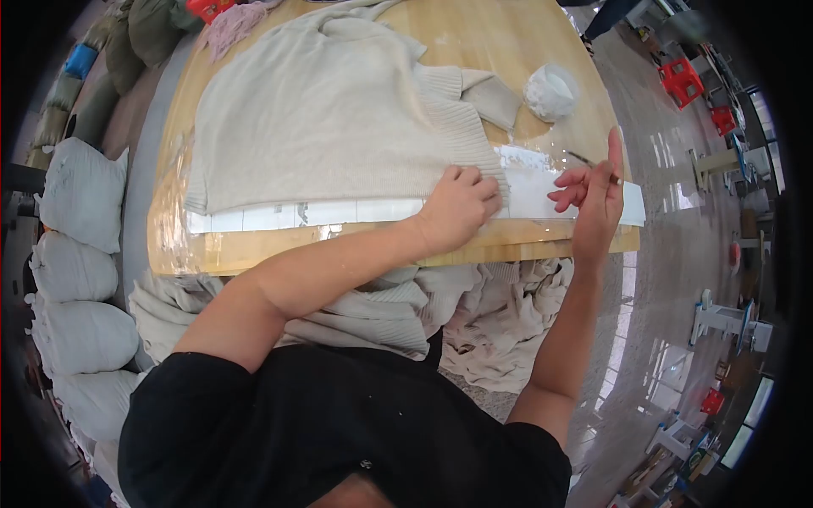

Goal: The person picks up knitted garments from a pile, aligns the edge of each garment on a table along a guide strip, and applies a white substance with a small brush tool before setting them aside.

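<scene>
A beige knit sweater (313, 127) lies spread on the wooden table, its ribbed hem (474, 140) toward the right. My left hand (460, 206) rests on the hem's near corner with its fingers curled down on the knit. To the right, my right hand (595, 193) is raised over a white paper strip (533, 196), with one finger stretched out and the others bent. A thin dark tool (579, 158) sticks out from its bent fingers; its exact kind is too small to tell. Beyond that hand stands a white cup-like container (551, 91).
More beige knit garments (500, 326) are heaped below the table's near edge. Stuffed white sacks (83, 195) line the left side. A pink cloth (237, 30) lies at the far left of the table (474, 34). Red stools (680, 82) stand on the floor to the right.
</scene>
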Tool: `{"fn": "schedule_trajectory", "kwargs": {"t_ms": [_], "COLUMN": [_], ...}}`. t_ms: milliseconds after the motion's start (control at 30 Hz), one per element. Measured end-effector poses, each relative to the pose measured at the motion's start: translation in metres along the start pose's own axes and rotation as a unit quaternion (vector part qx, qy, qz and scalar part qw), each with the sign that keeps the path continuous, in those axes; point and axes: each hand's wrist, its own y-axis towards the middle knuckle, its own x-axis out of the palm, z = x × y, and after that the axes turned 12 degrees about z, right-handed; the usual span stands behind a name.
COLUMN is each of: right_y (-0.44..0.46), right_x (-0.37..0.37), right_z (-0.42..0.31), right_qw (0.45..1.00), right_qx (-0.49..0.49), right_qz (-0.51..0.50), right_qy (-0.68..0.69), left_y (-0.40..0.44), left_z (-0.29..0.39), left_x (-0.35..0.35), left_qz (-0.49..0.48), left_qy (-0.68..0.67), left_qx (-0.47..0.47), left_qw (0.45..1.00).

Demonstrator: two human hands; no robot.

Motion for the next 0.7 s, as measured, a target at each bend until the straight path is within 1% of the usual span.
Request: {"fn": "schedule_trajectory", "kwargs": {"t_ms": [67, 100, 167, 200, 267, 300, 333, 367, 433, 467, 533, 567, 633, 667, 700], "right_y": [0.021, 0.036, 0.073, 0.091, 0.132, 0.154, 0.167, 0.17, 0.171, 0.171, 0.166, 0.158, 0.15, 0.145, 0.14], "right_x": [0.006, 0.008, 0.01, 0.012, 0.01, 0.005, 0.002, 0.002, 0.003, 0.003, 0.004, 0.004, 0.009, 0.008, 0.007], "right_z": [-0.002, 0.0, 0.015, 0.022, 0.054, 0.08, 0.091, 0.086, 0.072, 0.066, 0.051, 0.048, 0.04, 0.042, 0.041], "right_qw": [0.999, 0.999, 0.994, 0.993, 0.992, 0.973, 0.932, 0.931, 0.949, 0.948, 0.965, 0.963, 0.985, 0.983, 0.993], "right_qx": [0.0, -0.012, -0.022, -0.018, -0.02, -0.106, -0.19, -0.194, -0.04, -0.036, -0.004, 0.014, 0.099, 0.105, 0.073], "right_qz": [0.045, 0.039, 0.105, 0.109, 0.109, 0.115, 0.119, 0.115, -0.004, -0.008, 0.029, 0.023, 0.025, 0.021, 0.061], "right_qy": [-0.01, -0.013, -0.017, -0.034, -0.055, -0.172, -0.284, -0.288, -0.314, -0.318, -0.262, -0.27, -0.142, -0.147, -0.076], "left_y": [-0.003, -0.002, -0.002, -0.003, -0.008, -0.011, -0.015, -0.016, -0.016, -0.019, -0.019, -0.02, -0.022, -0.022, -0.023], "left_z": [0.005, 0.012, 0.029, 0.033, 0.039, 0.04, 0.041, 0.04, 0.039, 0.04, 0.039, 0.041, 0.041, 0.04, 0.04], "left_x": [0.002, -0.004, -0.018, -0.019, -0.017, -0.018, -0.019, -0.019, -0.017, -0.016, -0.014, -0.014, -0.015, -0.015, -0.014], "left_qz": [-0.006, 0.006, -0.079, -0.066, -0.117, -0.11, -0.114, -0.118, -0.105, -0.098, -0.096, -0.094, -0.102, -0.09, -0.077], "left_qy": [0.039, 0.043, 0.066, 0.07, 0.134, 0.133, 0.13, 0.127, 0.116, 0.105, 0.108, 0.113, 0.108, 0.1, 0.093], "left_qx": [0.052, 0.05, 0.041, 0.037, 0.046, 0.043, 0.051, 0.059, 0.053, 0.049, 0.043, 0.044, 0.037, 0.039, 0.041], "left_qw": [0.998, 0.998, 0.994, 0.995, 0.983, 0.984, 0.984, 0.983, 0.986, 0.988, 0.989, 0.988, 0.988, 0.99, 0.992]}}
